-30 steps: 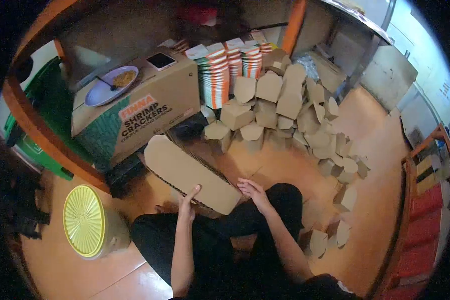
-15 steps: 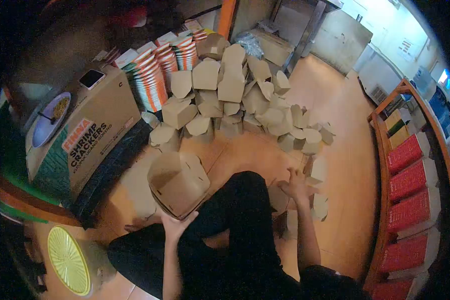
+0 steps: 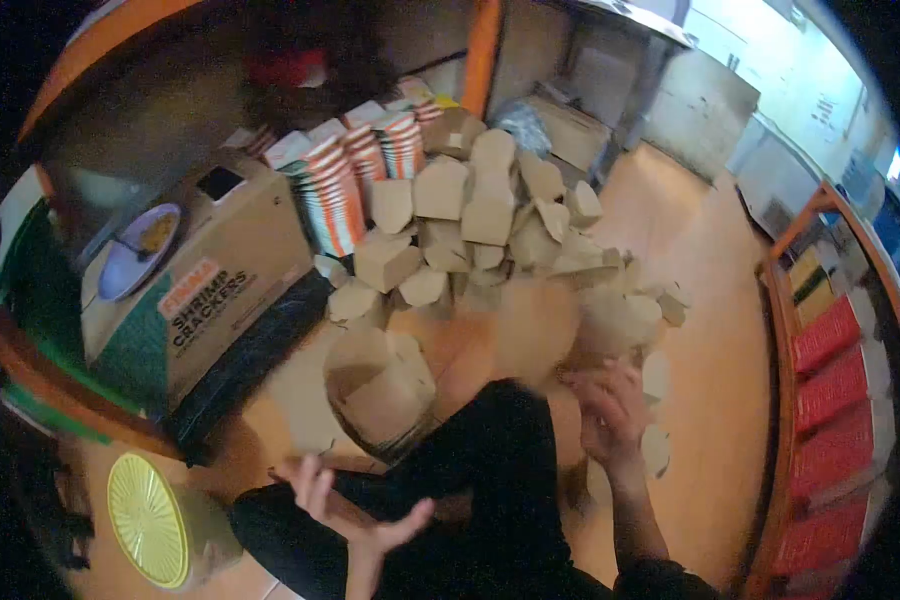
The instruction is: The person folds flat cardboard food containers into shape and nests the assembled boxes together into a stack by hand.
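Observation:
My left hand (image 3: pixel 362 512) is open, palm up with fingers spread, above my crossed leg and holding nothing. Just beyond it, a nest of open brown paper food boxes (image 3: pixel 378 392) stands against my leg, touched by neither hand. My right hand (image 3: pixel 612 408) is raised to the right of my knee, its fingers partly bent and blurred. Beside those fingertips is a smeared brown paper food box (image 3: pixel 535 328); whether the hand touches it cannot be made out. Another blurred food box (image 3: pixel 620 318) is just beyond the hand.
A heap of folded food boxes (image 3: pixel 490 215) lies ahead on the tiled floor. Stacked orange-and-white cartons (image 3: pixel 332 205) stand behind it. At left are a shrimp cracker box (image 3: pixel 245 285) with a plate (image 3: pixel 140 252) and phone (image 3: pixel 220 183), and a yellow-lidded tub (image 3: pixel 148 520). Red boxes (image 3: pixel 835 390) fill the right shelf.
My left hand has let go of the nested food boxes and turned palm up, fingers spread. My right hand has shifted, and a blurred food box now appears beside it. The view has tilted.

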Demonstrator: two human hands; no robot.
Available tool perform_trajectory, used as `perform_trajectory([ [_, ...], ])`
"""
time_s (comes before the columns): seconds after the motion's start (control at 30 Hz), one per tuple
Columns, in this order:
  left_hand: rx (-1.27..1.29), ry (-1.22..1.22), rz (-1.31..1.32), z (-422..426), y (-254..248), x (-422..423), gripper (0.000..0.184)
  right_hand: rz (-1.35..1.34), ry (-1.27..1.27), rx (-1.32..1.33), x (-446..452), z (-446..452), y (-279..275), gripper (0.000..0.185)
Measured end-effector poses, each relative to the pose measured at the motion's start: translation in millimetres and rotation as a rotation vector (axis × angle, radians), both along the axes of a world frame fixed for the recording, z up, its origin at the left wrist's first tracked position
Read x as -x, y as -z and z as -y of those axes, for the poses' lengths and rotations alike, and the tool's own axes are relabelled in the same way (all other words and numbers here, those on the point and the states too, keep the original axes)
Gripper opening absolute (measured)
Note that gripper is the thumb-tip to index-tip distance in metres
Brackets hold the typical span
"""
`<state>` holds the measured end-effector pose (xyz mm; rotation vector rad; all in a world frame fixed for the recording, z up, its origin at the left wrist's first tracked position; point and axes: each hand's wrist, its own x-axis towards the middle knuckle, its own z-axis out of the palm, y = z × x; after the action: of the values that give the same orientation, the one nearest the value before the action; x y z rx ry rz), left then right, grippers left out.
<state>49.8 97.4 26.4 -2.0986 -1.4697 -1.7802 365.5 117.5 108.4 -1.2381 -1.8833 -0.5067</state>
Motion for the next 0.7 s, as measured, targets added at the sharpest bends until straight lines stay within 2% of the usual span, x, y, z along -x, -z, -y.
perform_trajectory([
  [0.03,-0.05,0.1,-0.013,2,-17,0,0.144,-0.033,-0.117,0.028,14,3,-14,0.013],
  [0.13,0.113,0.462,0.278,-6,-67,-1,0.147,-0.086,-0.458,0.121,46,23,-42,0.014],
  [0.23,0.153,0.682,0.355,-17,-85,14,0.15,-0.083,-0.724,0.147,69,34,-51,0.018],
  [0.33,0.231,1.037,0.49,-21,-67,26,0.148,-0.11,-0.917,0.133,86,32,-53,0.017],
  [0.37,0.171,0.996,0.408,-19,-64,29,0.139,-0.113,-0.969,0.173,88,28,-51,0.015],
  [0.4,0.162,0.994,0.447,-15,-56,32,0.136,-0.117,-1.019,0.216,88,25,-49,0.014],
  [0.47,0.144,0.994,0.536,-6,-43,33,0.131,-0.042,-1.165,0.489,76,21,-43,0.019],
  [0.5,0.153,1.005,0.545,2,-49,33,0.117,-0.009,-1.215,0.659,72,21,-46,0.023],
  [0.6,0.364,0.902,0.27,27,-35,42,0.103,0.078,-1.248,1.229,65,27,-66,0.036],
  [0.63,0.413,0.981,0.333,28,-41,34,0.092,0.086,-1.243,1.346,67,29,-68,0.037],
  [0.7,0.42,1.034,0.28,29,-45,18,0.092,0.049,-1.243,1.457,75,26,-59,0.04],
])
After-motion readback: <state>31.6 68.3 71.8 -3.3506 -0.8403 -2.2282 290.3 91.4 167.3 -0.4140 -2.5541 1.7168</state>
